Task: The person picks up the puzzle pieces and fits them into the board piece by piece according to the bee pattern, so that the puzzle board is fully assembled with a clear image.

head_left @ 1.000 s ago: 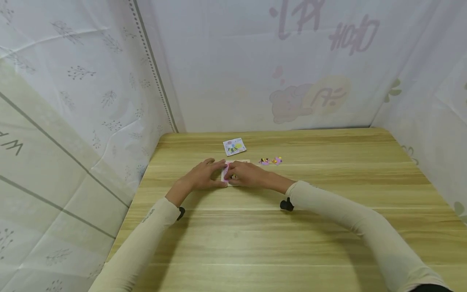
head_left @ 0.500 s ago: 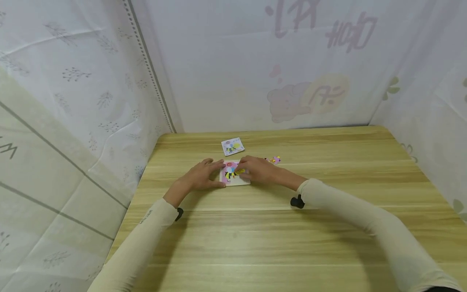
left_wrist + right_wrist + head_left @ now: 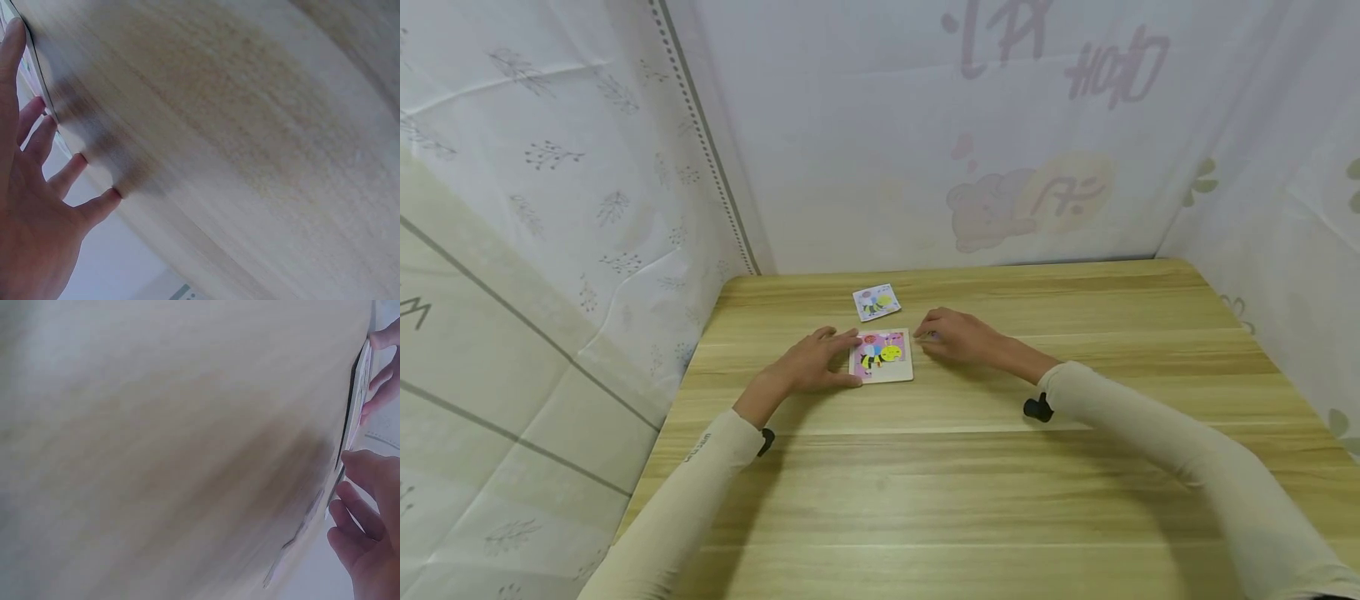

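Observation:
A small wooden jigsaw board [image 3: 887, 376] lies on the table, with a yellow, black and pink bee picture in it. The lower right part of its inside shows bare. My left hand [image 3: 812, 360] rests at its left edge, thumb at the near corner and a finger at the far one. In the left wrist view the left fingers [image 3: 69, 178] spread wide. Just past the board's right edge, my right hand [image 3: 958, 337] bends its fingertips low over loose jigsaw pieces [image 3: 305, 520], which it mostly hides in the head view. I cannot tell whether it pinches one.
Behind the board lies a square picture card [image 3: 876, 302] with the same bee. The wooden table [image 3: 880, 500] ends at the back against a printed cloth [image 3: 850, 167], and more cloth hangs at both sides.
My right hand has moved off the board to the right, letting go of the yellow bee-face piece, which now sits in the board. My left hand stays at the board's edge.

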